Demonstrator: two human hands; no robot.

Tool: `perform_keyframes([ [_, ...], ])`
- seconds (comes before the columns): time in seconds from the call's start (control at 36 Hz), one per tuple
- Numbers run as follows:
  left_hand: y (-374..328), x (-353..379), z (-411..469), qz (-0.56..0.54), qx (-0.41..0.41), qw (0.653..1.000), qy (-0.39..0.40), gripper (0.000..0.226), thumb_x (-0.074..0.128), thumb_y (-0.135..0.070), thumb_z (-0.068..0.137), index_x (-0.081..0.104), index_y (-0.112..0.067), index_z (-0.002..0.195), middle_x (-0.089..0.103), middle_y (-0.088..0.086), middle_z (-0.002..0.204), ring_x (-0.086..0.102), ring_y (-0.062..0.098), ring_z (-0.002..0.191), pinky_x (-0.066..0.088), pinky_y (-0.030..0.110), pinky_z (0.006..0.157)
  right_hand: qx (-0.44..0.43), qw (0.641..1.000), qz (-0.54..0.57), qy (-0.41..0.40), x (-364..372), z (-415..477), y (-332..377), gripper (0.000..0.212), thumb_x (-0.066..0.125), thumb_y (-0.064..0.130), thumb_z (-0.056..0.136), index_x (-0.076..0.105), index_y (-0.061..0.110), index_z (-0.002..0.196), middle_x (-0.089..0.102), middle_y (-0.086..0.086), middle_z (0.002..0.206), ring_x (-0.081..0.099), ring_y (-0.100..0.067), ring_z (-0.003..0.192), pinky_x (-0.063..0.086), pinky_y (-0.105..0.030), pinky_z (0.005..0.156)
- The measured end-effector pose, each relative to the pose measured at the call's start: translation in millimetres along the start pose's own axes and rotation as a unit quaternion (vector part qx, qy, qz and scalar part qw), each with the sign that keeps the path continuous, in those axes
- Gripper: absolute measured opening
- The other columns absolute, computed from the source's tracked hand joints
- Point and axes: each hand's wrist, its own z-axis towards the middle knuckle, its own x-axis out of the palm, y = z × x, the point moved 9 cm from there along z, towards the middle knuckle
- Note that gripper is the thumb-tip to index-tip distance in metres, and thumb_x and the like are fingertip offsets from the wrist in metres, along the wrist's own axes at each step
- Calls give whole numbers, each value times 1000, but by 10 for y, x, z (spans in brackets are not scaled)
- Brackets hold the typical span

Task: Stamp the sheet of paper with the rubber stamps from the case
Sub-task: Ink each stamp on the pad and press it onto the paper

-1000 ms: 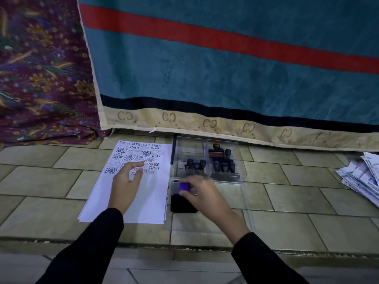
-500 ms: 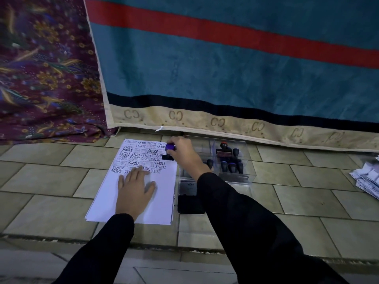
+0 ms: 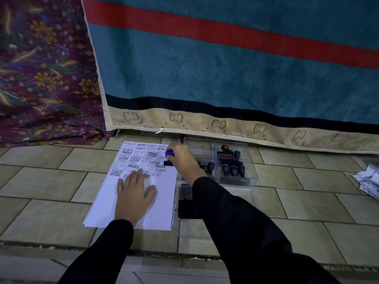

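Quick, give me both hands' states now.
Left hand: open, flat on the paper.
Right hand: closed on the purple stamp.

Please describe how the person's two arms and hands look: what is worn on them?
Both arms are covered by long black sleeves that end at the wrists. The left sleeve and the right sleeve look plain, with no visible markings or cuffs of another colour. The left hand and the right hand are bare: no gloves. I see no rings, watch or bracelets, though the picture is dim.
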Motion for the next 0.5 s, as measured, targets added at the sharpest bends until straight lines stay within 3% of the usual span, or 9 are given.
perform_keyframes([
  [0.11,-6,-13,5,6,-2,1000,-3,37,52,-38,91,49,-24,124,43,1,145,36,22,136,13,51,117,-19,999,-39,-2,19,10,44,10,59,1,86,61,-2,96,61,-18,102,59,-28,89,44,-31,72],
  [0.33,-119,-92,53,21,-35,999,-24,37,50,-34,78,53,-17,111,56,5,119,48,26,114,27,50,105,-5,999,-36,-3,33,32,39,9,53,-8,85,60,-4,89,62,-19,98,58,-27,83,50,-38,73],
  [0.42,-140,-100,28,21,-35,999,-33,44,41,-37,73,53,-15,110,55,5,119,48,27,113,27,52,105,-7,999,-30,8,38,28,40,10,57,-7,83,60,-5,92,61,-19,102,59,-31,89,47,-35,72],
  [0.5,-121,-67,2,25,-26,999,-38,43,40,-37,76,52,-17,112,53,5,122,47,26,115,26,53,107,-5,1000,-28,-11,34,7,34,11,53,-9,83,59,-4,91,61,-19,100,55,-25,81,45,-33,67],
])
